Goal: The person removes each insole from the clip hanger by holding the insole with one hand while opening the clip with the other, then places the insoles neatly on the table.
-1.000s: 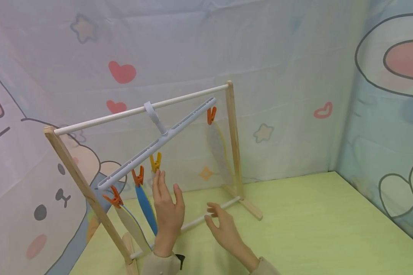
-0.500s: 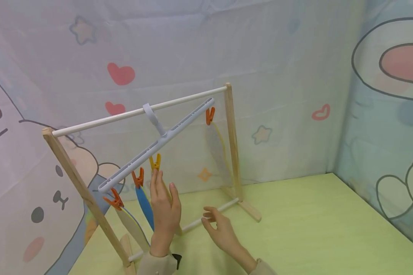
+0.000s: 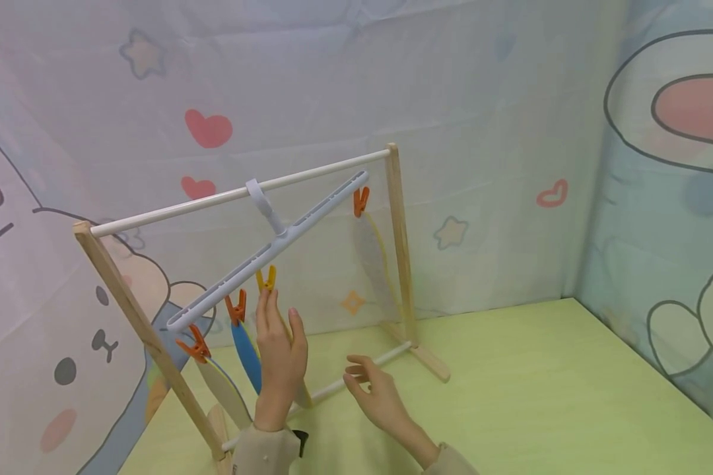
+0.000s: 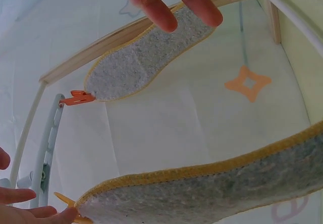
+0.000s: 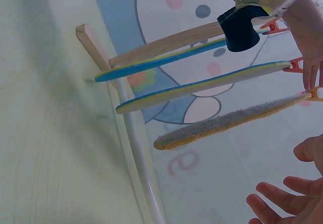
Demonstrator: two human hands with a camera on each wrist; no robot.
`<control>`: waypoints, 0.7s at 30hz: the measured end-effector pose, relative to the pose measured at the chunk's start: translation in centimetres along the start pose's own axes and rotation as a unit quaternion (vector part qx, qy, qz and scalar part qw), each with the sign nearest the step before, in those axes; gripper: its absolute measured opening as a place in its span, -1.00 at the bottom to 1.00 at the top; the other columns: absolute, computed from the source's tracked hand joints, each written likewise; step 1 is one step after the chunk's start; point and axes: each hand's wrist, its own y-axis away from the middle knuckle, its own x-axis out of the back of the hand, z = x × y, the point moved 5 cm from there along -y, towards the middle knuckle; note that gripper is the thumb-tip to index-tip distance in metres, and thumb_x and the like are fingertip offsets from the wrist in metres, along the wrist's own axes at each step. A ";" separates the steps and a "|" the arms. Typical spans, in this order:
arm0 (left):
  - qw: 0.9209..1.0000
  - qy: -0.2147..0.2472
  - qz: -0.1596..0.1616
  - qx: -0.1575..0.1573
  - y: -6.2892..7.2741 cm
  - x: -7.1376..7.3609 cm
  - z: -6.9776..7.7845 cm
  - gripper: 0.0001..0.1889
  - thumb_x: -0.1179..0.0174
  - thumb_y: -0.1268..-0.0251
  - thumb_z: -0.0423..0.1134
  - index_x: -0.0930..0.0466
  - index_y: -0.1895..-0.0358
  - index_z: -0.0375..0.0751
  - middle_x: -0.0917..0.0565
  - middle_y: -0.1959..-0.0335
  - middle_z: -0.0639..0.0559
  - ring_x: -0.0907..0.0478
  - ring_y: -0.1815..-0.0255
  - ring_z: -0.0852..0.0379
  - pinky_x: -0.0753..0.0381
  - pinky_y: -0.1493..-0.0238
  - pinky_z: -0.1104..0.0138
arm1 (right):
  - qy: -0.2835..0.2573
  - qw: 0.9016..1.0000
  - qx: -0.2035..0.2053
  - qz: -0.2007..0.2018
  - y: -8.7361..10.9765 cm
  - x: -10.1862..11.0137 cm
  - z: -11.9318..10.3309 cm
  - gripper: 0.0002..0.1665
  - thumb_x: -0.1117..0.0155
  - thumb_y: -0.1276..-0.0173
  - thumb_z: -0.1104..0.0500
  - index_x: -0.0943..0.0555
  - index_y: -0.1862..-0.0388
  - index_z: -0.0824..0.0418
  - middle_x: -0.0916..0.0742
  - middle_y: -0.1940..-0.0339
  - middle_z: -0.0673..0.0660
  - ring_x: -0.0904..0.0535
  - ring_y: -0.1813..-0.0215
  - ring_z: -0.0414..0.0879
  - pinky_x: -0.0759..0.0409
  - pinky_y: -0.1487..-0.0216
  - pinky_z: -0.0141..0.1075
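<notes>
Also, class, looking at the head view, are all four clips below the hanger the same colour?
No: the yellow clip by the left hand differs from the three orange clips.

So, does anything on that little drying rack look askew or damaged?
Yes, the hanger looks askew: in the head view it slants across the white rail instead of running parallel; tipped or just swivelled, I can't tell. Its clips are lopsided too: three left of the hook, one far right. I see no damage.
</notes>
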 end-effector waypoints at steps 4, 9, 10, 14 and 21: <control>1.000 0.005 -0.003 -0.003 -0.3 -0.1 0.0 -0.56 0.14 -0.33 -0.35 -0.14 -0.21 -0.55 -0.15 -0.25 -0.47 -0.13 -0.28 -0.34 -0.27 -0.14 -0.11 | -0.010 1.000 -0.005 0.000 -0.1 -0.1 -0.1 -0.56 0.00 -0.34 0.04 -0.39 -0.10 0.28 -0.65 0.07 0.26 -0.59 0.11 0.10 -0.52 0.15 0.01; 1.000 0.009 -0.007 0.002 -0.6 -0.3 -0.1 -0.57 0.14 -0.33 -0.35 -0.16 -0.20 -0.53 -0.15 -0.24 -0.49 -0.11 -0.27 -0.37 -0.26 -0.13 -0.14 | -0.014 1.000 -0.005 -0.005 -0.1 -0.1 -0.1 -0.54 0.01 -0.35 0.03 -0.38 -0.10 0.29 -0.65 0.07 0.26 -0.58 0.10 0.12 -0.51 0.13 0.05; 1.000 0.008 -0.008 0.002 -0.7 -0.3 -0.1 -0.57 0.14 -0.33 -0.35 -0.17 -0.20 -0.53 -0.15 -0.24 -0.49 -0.11 -0.27 -0.37 -0.26 -0.13 -0.14 | -0.014 1.000 -0.004 -0.006 -0.2 -0.1 -0.1 -0.54 0.02 -0.35 0.03 -0.38 -0.10 0.29 -0.65 0.07 0.26 -0.58 0.10 0.12 -0.52 0.13 0.05; 1.000 0.002 -0.007 0.001 -0.8 -0.3 -0.1 -0.57 0.12 -0.31 -0.36 -0.19 -0.19 -0.54 -0.16 -0.23 -0.49 -0.11 -0.26 -0.38 -0.27 -0.11 -0.15 | -0.010 1.000 -0.002 -0.006 -0.2 -0.1 -0.2 -0.54 0.02 -0.35 0.02 -0.38 -0.10 0.29 -0.65 0.07 0.24 -0.59 0.10 0.11 -0.53 0.14 0.01; 1.000 -0.001 -0.004 -0.001 -1.1 -0.4 -0.2 -0.59 0.12 -0.31 -0.36 -0.21 -0.16 -0.54 -0.13 -0.24 -0.49 -0.12 -0.26 -0.39 -0.30 -0.09 -0.14 | -0.014 1.000 -0.003 -0.004 -0.2 -0.2 -0.1 -0.54 0.02 -0.35 0.01 -0.39 -0.10 0.28 -0.66 0.09 0.26 -0.59 0.10 0.10 -0.53 0.16 -0.02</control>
